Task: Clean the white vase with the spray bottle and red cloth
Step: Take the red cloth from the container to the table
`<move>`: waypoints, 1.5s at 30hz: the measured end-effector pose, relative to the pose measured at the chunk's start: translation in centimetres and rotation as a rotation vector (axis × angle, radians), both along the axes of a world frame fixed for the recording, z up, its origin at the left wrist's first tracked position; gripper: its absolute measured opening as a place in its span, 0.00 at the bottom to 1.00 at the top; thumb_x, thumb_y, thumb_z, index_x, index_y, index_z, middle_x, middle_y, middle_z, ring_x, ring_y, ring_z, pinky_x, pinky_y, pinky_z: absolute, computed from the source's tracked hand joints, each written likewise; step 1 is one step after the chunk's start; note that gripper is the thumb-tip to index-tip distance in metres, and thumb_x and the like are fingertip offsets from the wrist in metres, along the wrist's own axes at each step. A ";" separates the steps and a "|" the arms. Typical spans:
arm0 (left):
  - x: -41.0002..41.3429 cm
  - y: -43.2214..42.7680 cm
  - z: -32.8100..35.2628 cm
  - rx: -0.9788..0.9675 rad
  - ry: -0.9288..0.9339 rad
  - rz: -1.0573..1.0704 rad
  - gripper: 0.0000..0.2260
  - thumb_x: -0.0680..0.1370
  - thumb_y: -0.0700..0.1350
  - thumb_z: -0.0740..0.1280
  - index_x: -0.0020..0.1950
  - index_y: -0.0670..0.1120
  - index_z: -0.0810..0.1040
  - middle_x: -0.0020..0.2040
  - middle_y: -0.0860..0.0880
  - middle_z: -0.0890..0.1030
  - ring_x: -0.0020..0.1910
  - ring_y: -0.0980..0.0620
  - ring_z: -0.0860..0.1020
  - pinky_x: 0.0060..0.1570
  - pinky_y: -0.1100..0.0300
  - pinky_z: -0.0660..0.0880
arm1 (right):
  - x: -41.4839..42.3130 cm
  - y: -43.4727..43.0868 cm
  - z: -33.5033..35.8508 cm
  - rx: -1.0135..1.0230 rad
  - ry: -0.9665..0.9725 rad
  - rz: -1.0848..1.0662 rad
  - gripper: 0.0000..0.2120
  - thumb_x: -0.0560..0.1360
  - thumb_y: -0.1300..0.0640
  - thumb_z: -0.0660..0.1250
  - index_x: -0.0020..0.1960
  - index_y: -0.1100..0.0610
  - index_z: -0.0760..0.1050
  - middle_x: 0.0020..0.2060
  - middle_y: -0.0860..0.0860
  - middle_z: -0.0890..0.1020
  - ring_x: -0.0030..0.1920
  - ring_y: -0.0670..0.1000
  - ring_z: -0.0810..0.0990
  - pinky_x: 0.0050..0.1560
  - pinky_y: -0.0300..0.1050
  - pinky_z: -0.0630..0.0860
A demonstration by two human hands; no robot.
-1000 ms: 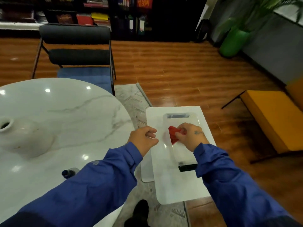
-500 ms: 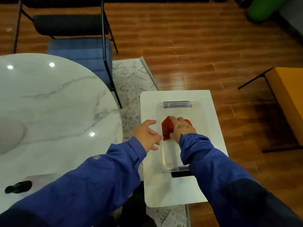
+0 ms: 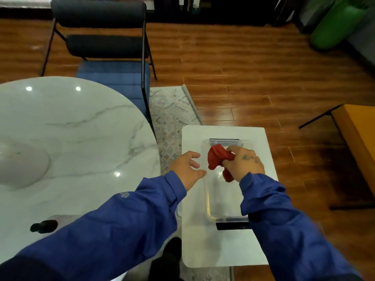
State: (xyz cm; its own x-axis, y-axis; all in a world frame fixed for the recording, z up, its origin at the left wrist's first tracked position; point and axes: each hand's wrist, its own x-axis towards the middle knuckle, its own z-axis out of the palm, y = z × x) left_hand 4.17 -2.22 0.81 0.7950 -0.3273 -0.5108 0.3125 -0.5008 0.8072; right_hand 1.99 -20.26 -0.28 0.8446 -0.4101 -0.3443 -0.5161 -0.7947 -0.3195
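Now right grip (image 3: 245, 162) clamps the red cloth (image 3: 216, 157), left grip (image 3: 186, 168) spread apart alongside.

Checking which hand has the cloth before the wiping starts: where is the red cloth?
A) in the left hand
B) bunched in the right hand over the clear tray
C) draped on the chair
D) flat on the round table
B: the right hand grips the bunched red cloth above the clear tray, while the left hand is open beside it.
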 end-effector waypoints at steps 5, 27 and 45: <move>1.0 2.0 4.4 -0.114 -0.109 0.072 0.18 0.71 0.43 0.74 0.60 0.49 0.77 0.47 0.50 0.81 0.47 0.49 0.80 0.54 0.53 0.79 | -0.1 2.5 6.5 0.024 -0.240 -0.059 0.14 0.71 0.46 0.69 0.57 0.44 0.78 0.40 0.47 0.84 0.41 0.52 0.82 0.47 0.50 0.81; -0.8 41.8 13.5 -0.333 -0.318 0.321 0.15 0.74 0.42 0.70 0.60 0.47 0.78 0.50 0.46 0.83 0.49 0.49 0.82 0.47 0.56 0.82 | -1.7 42.6 17.6 0.473 -0.649 0.123 0.14 0.78 0.51 0.67 0.63 0.46 0.73 0.53 0.44 0.79 0.49 0.47 0.79 0.47 0.38 0.78; 5.7 48.6 7.3 0.124 -0.475 0.236 0.23 0.70 0.45 0.74 0.64 0.51 0.74 0.62 0.50 0.75 0.59 0.52 0.73 0.58 0.59 0.69 | -0.1 47.9 10.2 0.754 -0.517 -0.229 0.13 0.79 0.53 0.65 0.62 0.43 0.68 0.53 0.47 0.81 0.47 0.43 0.80 0.39 0.36 0.73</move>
